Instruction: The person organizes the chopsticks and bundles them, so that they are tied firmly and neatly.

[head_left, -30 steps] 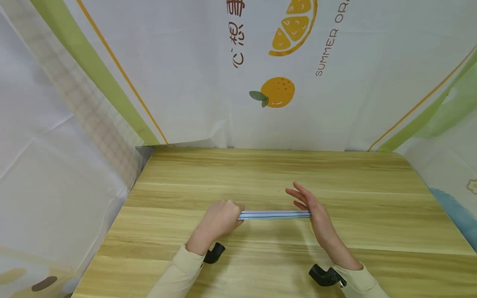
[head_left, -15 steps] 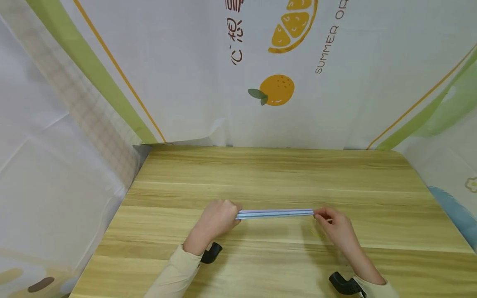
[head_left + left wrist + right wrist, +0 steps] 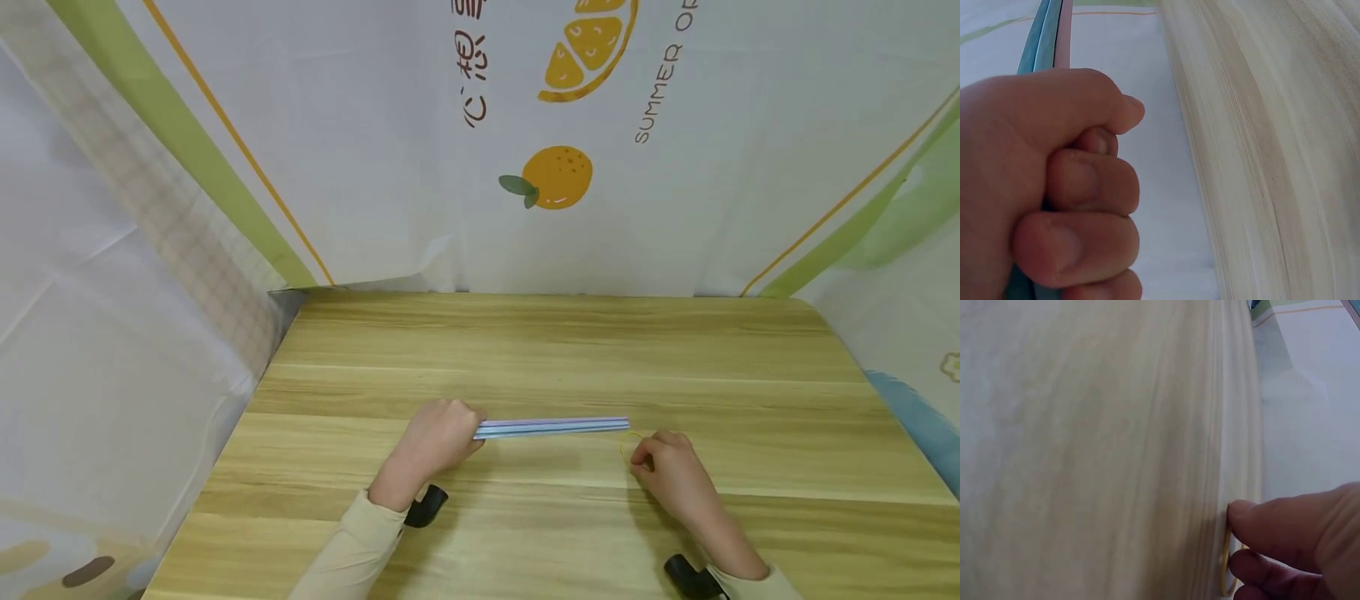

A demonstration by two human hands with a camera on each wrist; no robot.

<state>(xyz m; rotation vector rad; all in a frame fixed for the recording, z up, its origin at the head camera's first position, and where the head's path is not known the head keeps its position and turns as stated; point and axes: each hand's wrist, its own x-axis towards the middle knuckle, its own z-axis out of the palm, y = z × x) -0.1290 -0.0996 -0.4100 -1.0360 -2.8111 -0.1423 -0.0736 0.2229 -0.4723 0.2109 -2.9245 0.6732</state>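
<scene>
My left hand (image 3: 441, 442) grips one end of a bundle of slim pastel sticks (image 3: 555, 427), light blue and pinkish-purple. The bundle extends to the right, nearly level over the table. In the left wrist view, the fingers (image 3: 1085, 187) curl round the sticks (image 3: 1049, 37), hiding part of them. Just right of the bundle's free end, my right hand (image 3: 675, 471) pinches a thin yellow rubber band (image 3: 622, 447) between thumb and fingers. The right wrist view has the band (image 3: 1225, 569) as a narrow loop beside the thumb (image 3: 1279, 522).
A wood-grain table (image 3: 540, 350) lies under both hands. White cloth printed with oranges (image 3: 420, 183) hangs behind it, and more cloth (image 3: 112, 333) covers the sides. Black devices (image 3: 427, 506) sit at both wrists.
My right hand has gone from open fingers at the bundle's end to pinching the rubber band, drawing back right and slightly down from the sticks. The left hand keeps its grip.
</scene>
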